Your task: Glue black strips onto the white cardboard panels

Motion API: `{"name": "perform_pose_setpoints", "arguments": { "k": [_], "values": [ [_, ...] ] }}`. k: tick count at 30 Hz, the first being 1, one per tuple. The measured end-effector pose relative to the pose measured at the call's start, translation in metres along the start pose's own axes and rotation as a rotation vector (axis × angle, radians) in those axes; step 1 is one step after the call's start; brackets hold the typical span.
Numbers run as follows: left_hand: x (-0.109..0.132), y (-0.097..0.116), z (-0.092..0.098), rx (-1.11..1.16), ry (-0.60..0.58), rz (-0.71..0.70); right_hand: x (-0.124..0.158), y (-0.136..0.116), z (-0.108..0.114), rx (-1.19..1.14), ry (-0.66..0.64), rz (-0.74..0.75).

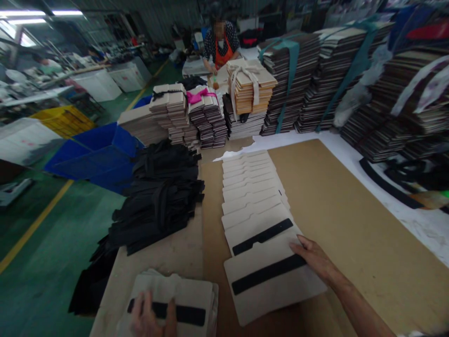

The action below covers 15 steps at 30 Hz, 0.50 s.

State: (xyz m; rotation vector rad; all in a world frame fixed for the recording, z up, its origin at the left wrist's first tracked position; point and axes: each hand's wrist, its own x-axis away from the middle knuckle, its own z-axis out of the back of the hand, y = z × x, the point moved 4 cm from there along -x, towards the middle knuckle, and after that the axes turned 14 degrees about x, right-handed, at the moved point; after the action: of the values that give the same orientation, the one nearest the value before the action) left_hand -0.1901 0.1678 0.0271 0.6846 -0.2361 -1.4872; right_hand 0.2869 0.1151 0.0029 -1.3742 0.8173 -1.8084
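Note:
A row of overlapping pale card pieces (250, 187) runs away from me on the brown board (351, 220). The two nearest carry a black strip (268, 274). My right hand (314, 257) lies flat on the nearest card, fingers stretched onto the end of its strip. My left hand (152, 318) rests at the bottom edge on a stack of similar cards (189, 295), fingers spread over a black strip there.
A heap of black fabric strips (157, 196) lies left of the cards. Tied bundles of card (250, 84) and tall dark stacks (351, 79) line the back and right. Blue bins (94, 154) stand on the green floor. A person in an orange apron (220, 42) works at the far end.

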Motion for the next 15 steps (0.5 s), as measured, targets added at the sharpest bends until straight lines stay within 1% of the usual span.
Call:
{"name": "perform_pose_setpoints", "arguments": {
  "k": [1,2,4,5,6,8,11,13,15],
  "values": [
    [0.003,0.02,-0.015,0.074,-0.052,-0.067,-0.002,-0.005,-0.001,-0.042,-0.005,-0.001],
    [0.008,0.038,-0.033,0.145,-0.137,-0.094,-0.005,-0.009,-0.002,-0.058,-0.008,0.002],
    [0.017,0.07,-0.066,0.261,-0.28,-0.098,-0.015,-0.017,0.0,0.024,0.019,0.034],
    [0.022,0.082,-0.083,0.307,-0.377,-0.105,-0.021,-0.018,0.003,0.101,0.048,0.054],
    [0.026,0.09,-0.097,0.334,-0.443,-0.092,-0.028,-0.019,0.006,0.179,0.083,0.073],
    [0.033,0.099,-0.119,0.354,-0.543,-0.068,-0.043,-0.015,0.012,0.297,0.156,0.099],
    [0.036,0.1,-0.138,0.333,-0.583,-0.065,-0.061,-0.004,0.019,0.387,0.268,0.1],
    [0.031,0.102,-0.145,0.303,-0.551,-0.087,-0.069,0.004,0.022,0.45,0.365,0.103],
    [0.022,0.106,-0.152,0.27,-0.494,-0.105,-0.073,0.012,0.023,0.5,0.463,0.115]
  ]
}}
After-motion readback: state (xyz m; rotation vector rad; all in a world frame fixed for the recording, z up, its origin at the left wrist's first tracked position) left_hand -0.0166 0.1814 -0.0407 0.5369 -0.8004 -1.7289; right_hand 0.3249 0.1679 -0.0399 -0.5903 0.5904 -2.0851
